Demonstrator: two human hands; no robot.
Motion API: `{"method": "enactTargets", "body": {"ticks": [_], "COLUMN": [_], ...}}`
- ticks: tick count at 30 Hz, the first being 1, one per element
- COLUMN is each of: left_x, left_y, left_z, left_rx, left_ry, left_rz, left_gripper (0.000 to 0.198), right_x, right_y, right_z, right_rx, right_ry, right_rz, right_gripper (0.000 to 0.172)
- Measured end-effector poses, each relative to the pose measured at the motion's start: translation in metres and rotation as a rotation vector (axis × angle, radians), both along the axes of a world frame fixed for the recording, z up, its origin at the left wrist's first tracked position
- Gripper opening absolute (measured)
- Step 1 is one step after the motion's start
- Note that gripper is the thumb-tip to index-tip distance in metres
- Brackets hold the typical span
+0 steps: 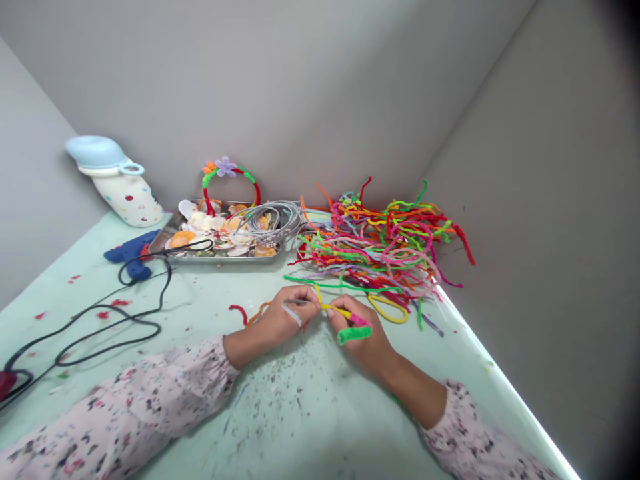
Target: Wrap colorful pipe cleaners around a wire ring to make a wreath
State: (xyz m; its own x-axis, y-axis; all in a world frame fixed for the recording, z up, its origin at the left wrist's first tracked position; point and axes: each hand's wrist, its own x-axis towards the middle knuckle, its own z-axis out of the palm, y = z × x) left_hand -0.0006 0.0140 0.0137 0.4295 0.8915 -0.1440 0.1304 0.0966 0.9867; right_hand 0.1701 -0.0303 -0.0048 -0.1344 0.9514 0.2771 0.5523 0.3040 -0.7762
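Note:
In the middle of the table my left hand (290, 313) is closed, its fingertips pinching a yellow pipe cleaner (340, 311). My right hand (364, 339) grips the same piece a short way along, thumb and fingers pressed together. Past the yellow part come a pink wrapped section (359, 321) and a thick green end (355, 335) lying across the right hand. A grey strip (293, 313) shows over the left hand; whether it joins the held piece I cannot tell. Red and orange pipe cleaners (257, 315) lie partly behind the left hand.
A tangled heap of coloured pipe cleaners (380, 247) lies at the back right. Beside it is a metal tray (225, 260) with shells, a wire coil (273, 220) and a flowered ring (256, 190). At left are a blue glue gun (131, 252), black cable (159, 313) and white bottle (129, 197).

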Motion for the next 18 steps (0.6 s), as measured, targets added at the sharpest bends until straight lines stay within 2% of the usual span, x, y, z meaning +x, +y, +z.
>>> {"method": "enactTargets", "body": {"ticks": [3, 10, 14, 18], "left_x": [0.0005, 0.0006, 0.0003, 0.0010], "left_y": [-0.0003, 0.0004, 0.0010, -0.0031], "left_z": [-0.0008, -0.0036, -0.0080, -0.0015], "left_rx": [-0.004, -0.003, 0.055, 0.095], "left_ry": [0.004, 0.023, -0.026, -0.004], "left_rz": [-0.001, -0.027, -0.057, -0.046], "left_gripper": [0.006, 0.010, 0.017, 0.027], "right_x": [0.0006, 0.0004, -0.0006, -0.0008], "right_y": [-0.0002, -0.0014, -0.0013, 0.0001], "right_z": [-0.0010, -0.0039, -0.0027, -0.0038], "right_rx": [0.008, 0.099, -0.040, -0.171], "right_ry": [-0.011, -0.041, 0.074, 0.208], "right_rz": [0.014, -0.005, -0.056, -0.056], "right_gripper": [0.014, 0.011, 0.017, 0.023]}}
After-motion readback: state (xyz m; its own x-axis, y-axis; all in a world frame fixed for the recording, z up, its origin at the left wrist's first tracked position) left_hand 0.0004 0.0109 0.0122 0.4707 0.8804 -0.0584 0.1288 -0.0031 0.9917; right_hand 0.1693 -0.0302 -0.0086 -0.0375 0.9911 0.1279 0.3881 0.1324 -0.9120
